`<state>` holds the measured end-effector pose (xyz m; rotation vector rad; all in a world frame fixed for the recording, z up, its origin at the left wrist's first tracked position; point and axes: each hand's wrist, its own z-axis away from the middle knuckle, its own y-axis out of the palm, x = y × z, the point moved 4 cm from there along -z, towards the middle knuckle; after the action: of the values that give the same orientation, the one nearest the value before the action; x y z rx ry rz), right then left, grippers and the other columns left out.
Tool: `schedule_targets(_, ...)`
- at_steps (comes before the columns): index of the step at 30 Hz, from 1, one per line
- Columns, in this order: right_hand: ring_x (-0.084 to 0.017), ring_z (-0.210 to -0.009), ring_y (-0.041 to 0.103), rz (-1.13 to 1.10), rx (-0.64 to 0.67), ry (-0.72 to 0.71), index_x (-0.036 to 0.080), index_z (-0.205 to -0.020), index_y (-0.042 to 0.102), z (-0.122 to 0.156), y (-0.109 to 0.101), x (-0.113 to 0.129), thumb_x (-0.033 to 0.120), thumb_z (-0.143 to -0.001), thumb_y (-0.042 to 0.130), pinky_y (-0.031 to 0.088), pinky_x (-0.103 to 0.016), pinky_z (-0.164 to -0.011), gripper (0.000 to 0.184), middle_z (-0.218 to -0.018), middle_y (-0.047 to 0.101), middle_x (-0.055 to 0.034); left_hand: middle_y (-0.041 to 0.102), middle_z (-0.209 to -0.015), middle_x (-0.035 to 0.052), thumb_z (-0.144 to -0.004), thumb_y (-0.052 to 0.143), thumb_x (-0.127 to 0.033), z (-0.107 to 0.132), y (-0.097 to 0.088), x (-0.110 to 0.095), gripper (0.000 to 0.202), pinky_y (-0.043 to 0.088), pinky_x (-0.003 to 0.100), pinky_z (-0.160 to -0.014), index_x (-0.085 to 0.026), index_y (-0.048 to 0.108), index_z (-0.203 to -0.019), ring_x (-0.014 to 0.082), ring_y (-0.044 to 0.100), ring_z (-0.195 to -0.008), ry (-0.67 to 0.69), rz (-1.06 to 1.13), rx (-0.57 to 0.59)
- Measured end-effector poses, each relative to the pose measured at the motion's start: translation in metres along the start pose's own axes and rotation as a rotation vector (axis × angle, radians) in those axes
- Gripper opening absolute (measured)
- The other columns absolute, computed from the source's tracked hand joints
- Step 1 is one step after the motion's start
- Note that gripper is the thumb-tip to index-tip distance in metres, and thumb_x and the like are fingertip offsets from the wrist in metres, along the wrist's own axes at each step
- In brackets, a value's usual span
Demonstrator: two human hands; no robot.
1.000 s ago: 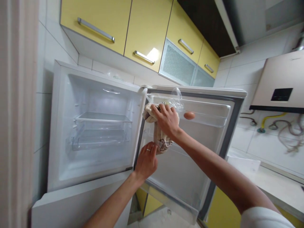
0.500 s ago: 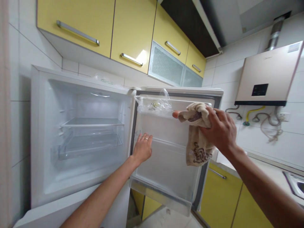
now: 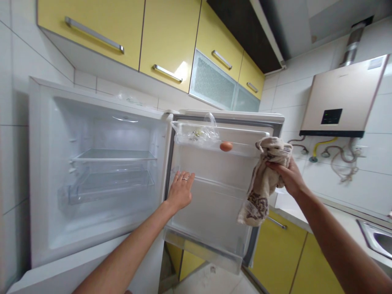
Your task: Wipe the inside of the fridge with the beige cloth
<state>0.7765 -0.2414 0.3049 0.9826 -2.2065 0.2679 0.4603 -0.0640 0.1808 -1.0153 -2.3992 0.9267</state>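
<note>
My right hand (image 3: 289, 175) is closed round a bunched beige towel (image 3: 259, 204) with a dark brown pattern. The towel's lower part hangs down in front of the outer side of the open fridge door (image 3: 211, 204). To its left, a brown egg (image 3: 226, 146) sits in the door's top shelf (image 3: 241, 150). A clear plastic bag (image 3: 196, 132) with something greenish inside lies at that shelf's left end. My left hand (image 3: 180, 190), with a ring on one finger, is at the left part of the door's middle ledge. Its fingers are stretched out; their tips are partly hidden.
On the left stands the open fridge compartment (image 3: 107, 220), with a glass shelf (image 3: 116, 154) and a clear drawer (image 3: 113, 185). Yellow cabinets (image 3: 171, 36) hang above. A water heater (image 3: 343, 98) is on the right wall, above a counter with a sink (image 3: 376, 237).
My right hand has drawn the towel right and slightly down, away from the top door shelf, so the egg shows fully. My left hand stays at the door; the view has shifted slightly.
</note>
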Motion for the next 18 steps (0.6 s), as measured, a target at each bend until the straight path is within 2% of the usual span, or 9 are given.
schedule_targets(4,-0.016,-0.075,0.059,0.109,-0.027,-0.009,0.024,-0.101,0.063,0.009,-0.004,-0.001,0.034,-0.048,0.080,0.050,-0.026,-0.064,0.057,-0.089,0.066,0.0029,0.052,-0.148,0.0220,-0.079,0.056,-0.014,0.001,0.001,0.002,0.074,0.020,0.054,-0.127,-0.007,0.042,-0.151,0.0344,0.041,-0.146,0.005,0.016,0.039)
schedule_targets(9,-0.018,-0.073,0.058,0.273,-0.043,0.005,0.022,-0.096,0.063,0.027,-0.005,-0.001,0.040,-0.051,0.074,0.049,-0.030,-0.064,0.050,-0.085,0.065,0.0006,0.048,-0.153,0.0230,-0.078,0.055,-0.014,0.002,0.002,0.006,0.081,0.017,0.055,-0.127,-0.007,0.034,-0.156,0.0349,0.036,-0.150,0.026,0.021,0.075)
schedule_targets(16,-0.024,-0.072,0.060,0.645,0.034,0.025,0.022,-0.087,0.060,0.059,-0.010,0.010,0.052,-0.056,0.065,0.048,-0.035,-0.065,0.044,-0.077,0.067,-0.0035,0.041,-0.158,0.0231,-0.078,0.056,-0.016,0.004,0.000,0.009,0.088,0.014,0.054,-0.128,-0.008,0.025,-0.160,0.0346,0.029,-0.154,0.023,0.037,0.141)
schedule_targets(18,-0.025,-0.069,0.060,0.773,0.117,0.018,0.023,-0.084,0.060,0.066,-0.006,0.012,0.055,-0.055,0.061,0.045,-0.036,-0.064,0.043,-0.071,0.065,-0.0023,0.039,-0.160,0.0228,-0.078,0.056,-0.016,0.005,0.000,0.009,0.089,0.013,0.054,-0.128,-0.008,0.023,-0.161,0.0344,0.026,-0.155,0.022,0.039,0.156)
